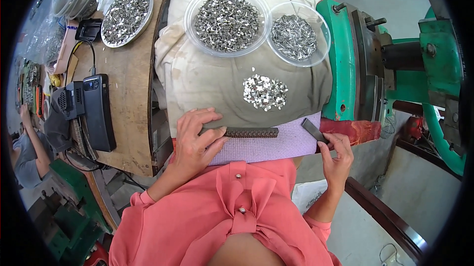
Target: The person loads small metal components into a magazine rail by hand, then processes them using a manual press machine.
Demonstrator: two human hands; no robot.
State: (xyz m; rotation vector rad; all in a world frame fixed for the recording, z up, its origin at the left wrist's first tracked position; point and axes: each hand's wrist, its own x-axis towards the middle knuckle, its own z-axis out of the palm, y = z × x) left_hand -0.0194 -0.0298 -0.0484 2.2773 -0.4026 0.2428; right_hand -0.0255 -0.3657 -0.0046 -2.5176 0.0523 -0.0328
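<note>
My left hand is closed on the left end of a dark slotted metal bar, thumb along its near side. The bar lies crosswise on a lilac checked cloth close to my body. Between the thumb and fingers of my right hand is a short, flat dark metal bar, tilted with its far end toward the left. The two bars are apart. Beyond the slotted bar, a loose pile of small shiny metal pieces rests on the grey-brown cloth.
A large clear tub of small metal parts and a smaller tub of thin metal pins stand at the back. Green machinery borders the right. On the left wooden table are a bowl of parts and a black device. Another person sits far left.
</note>
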